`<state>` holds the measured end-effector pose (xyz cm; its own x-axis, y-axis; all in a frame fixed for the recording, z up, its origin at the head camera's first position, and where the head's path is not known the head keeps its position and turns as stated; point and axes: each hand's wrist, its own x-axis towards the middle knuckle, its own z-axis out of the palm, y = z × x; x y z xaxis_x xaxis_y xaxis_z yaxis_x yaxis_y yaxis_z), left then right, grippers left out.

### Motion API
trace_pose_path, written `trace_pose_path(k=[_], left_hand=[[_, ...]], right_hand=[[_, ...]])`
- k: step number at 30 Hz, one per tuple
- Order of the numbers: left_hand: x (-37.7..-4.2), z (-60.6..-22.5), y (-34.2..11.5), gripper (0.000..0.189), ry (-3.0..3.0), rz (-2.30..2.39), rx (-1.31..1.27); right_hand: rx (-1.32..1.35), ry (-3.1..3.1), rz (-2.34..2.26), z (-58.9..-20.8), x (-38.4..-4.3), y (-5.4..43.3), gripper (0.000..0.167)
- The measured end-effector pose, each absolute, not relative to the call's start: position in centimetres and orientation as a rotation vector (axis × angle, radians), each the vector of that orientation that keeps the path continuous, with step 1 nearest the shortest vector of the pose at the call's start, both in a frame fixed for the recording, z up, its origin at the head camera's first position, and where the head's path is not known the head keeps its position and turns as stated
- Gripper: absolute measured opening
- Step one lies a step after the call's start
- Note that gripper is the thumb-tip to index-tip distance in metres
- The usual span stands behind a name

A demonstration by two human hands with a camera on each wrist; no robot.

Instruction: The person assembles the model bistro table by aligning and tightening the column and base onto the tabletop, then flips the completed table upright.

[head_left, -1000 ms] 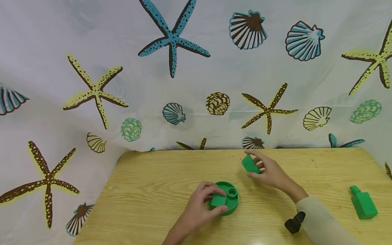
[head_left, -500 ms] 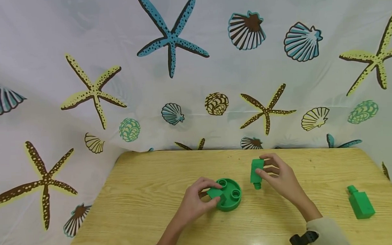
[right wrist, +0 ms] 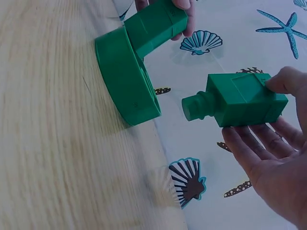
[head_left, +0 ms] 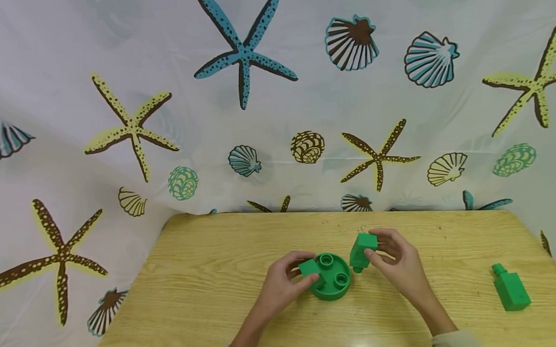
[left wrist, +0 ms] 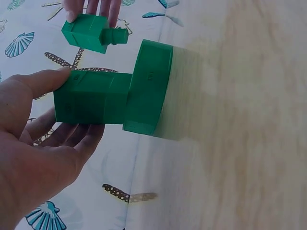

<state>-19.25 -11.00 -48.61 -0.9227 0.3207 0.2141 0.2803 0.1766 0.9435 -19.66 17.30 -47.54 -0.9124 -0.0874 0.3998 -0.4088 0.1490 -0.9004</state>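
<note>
Pale wood-grain table [head_left: 217, 277] w/ a white cloth printed w/ starfish & seashells [head_left: 303, 103] hanging behind it. Near the table's middle, a low round green plastic-looking base [head_left: 331, 296] sits flat. The person's L hand [head_left: 282, 283] grasps a green box-shaped block [head_left: 311, 269], which stands up from the L part of the base, thumb one side, fingers the other. The person's R hand [head_left: 403, 266] grasps a green bottle-shaped block [head_left: 364, 245], held just R of the base, apart from it & above the table, neck down.

Head view only: two round open sockets [head_left: 326, 260] inside the base, plus a third green bottle-shaped block [head_left: 512, 290] lying well apart at far R, untouched, neck pointing away from the person.

L wrist view adds the base's outer side w/ small raised marks [left wrist: 151, 75], too small to read, & the box-shaped block's lower end meeting the base; can't tell how deep it sits.

R wrist view, close up: the R-hand block's ridged neck [right wrist: 196, 106] faces the base w/ a clear gap btwn, thumb on one face, fingers spread along the opposite one. Only the L hand's fingertips show there, at top edge.
</note>
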Motion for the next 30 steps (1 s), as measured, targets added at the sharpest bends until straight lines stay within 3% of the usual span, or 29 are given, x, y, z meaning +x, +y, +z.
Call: trace_pose_path(k=[19,30], left_hand=[[-18.1,-49.3,-10.4,0.035,2.361,2.054,0.557],[-18.5,-49.6,-10.3,0.034,2.357,2.051,0.560]], right_hand=[[0.618,-2.097,2.013,-49.3,-18.7,15.6,0.045],[0.642,-2.098,2.002,-50.1,-18.8,15.1,0.040]])
